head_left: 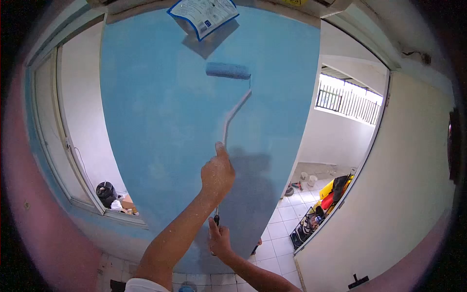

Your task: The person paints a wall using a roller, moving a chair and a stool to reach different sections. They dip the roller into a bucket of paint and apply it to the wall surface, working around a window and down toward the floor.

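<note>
A paint roller with a blue sleeve (227,71) lies against the light blue wall (160,97), high up. Its pale bent rod (234,109) slants down to my hands. My left hand (218,170) is closed around the rod's lower part, with its thumb pointing up along it. Below, my right hand (220,239) is wrapped round the roller's dark grip (216,220). Pale specks dot my left forearm. Both palms and the parts of the roller inside them are hidden.
A white and blue plastic packet (204,17) hangs at the top of the wall. On the left is a window frame (63,131); beyond it stands a black bin (105,193). To the right, a doorway shows floor tiles (277,233) and a rack of items (307,228) beside the open door (389,160).
</note>
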The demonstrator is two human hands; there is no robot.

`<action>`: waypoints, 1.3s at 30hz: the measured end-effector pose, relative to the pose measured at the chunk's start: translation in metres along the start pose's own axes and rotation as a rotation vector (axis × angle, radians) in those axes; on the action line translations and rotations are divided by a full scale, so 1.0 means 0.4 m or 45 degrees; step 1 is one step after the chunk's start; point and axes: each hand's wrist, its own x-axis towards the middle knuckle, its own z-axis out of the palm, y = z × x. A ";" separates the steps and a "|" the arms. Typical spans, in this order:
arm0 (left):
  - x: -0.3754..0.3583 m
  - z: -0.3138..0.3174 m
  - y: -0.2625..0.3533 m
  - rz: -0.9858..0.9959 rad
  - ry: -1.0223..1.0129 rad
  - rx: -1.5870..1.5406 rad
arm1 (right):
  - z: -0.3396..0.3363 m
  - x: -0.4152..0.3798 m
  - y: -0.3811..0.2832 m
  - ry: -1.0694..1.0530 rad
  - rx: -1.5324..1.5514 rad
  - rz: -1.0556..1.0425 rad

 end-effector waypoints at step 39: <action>-0.015 -0.068 -0.108 -0.064 0.158 0.185 | 0.095 0.032 0.048 0.022 -0.383 -0.047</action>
